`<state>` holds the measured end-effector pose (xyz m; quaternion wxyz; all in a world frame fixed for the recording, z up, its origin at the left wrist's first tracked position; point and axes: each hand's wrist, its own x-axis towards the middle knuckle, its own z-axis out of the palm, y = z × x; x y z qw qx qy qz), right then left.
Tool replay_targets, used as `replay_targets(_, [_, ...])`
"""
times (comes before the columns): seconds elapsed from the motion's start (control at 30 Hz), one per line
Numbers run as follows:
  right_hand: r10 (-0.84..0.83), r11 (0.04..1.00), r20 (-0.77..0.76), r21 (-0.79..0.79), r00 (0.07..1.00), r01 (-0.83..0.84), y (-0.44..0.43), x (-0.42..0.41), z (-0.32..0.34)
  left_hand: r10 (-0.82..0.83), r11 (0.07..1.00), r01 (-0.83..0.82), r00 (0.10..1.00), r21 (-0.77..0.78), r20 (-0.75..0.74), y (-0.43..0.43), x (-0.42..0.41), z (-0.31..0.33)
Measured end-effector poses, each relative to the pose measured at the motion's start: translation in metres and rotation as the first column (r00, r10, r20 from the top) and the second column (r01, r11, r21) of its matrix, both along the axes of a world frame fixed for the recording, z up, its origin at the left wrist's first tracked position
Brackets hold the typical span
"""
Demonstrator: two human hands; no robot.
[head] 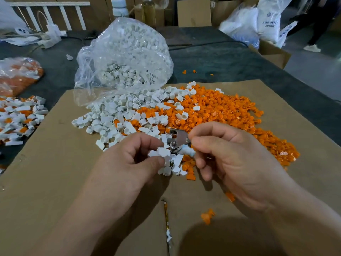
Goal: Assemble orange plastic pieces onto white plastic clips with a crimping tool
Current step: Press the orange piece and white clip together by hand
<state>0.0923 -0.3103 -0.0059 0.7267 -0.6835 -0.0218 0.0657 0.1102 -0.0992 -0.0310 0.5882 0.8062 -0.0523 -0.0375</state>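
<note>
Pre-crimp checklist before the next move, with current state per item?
1. left hand pinches white clip: ok.
2. right hand grips crimping tool: ok.
3. Clip seated in the tool's head: cannot tell; it sits right beside the head, and the contact is blurred.
4. Orange piece on the held clip: cannot tell; none shows.
5. Fingers out of the tool's head: cannot tell; the right fingertips are close to it.
6. Stock on the cardboard, orange pile and loose white clips: ok.
</note>
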Motion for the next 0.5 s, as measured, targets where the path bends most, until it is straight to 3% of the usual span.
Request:
replay_targets(0.1, [-0.045,0.999,0.024,0.024,0.999,0.044,-0.001,0.001,-0.001,0.047,0.999,-0.047,0.999,-0.022,-0.011,0.003,0.001,0.003])
replay_targets(0.23, [-0.023,0.998,0.026,0.062,0.999,0.021,0.0,0.001,-0.003,0.074,0.988,-0.084,0.994,0.126,0.086,-0.002,-0.005,0.013])
replay_targets(0.5, [0.001,0.999,0.021,0.052,1.0,-0.002,0.005,0.0,-0.004,0.062,0.958,-0.119,0.974,0.261,0.216,-0.006,-0.008,0.018])
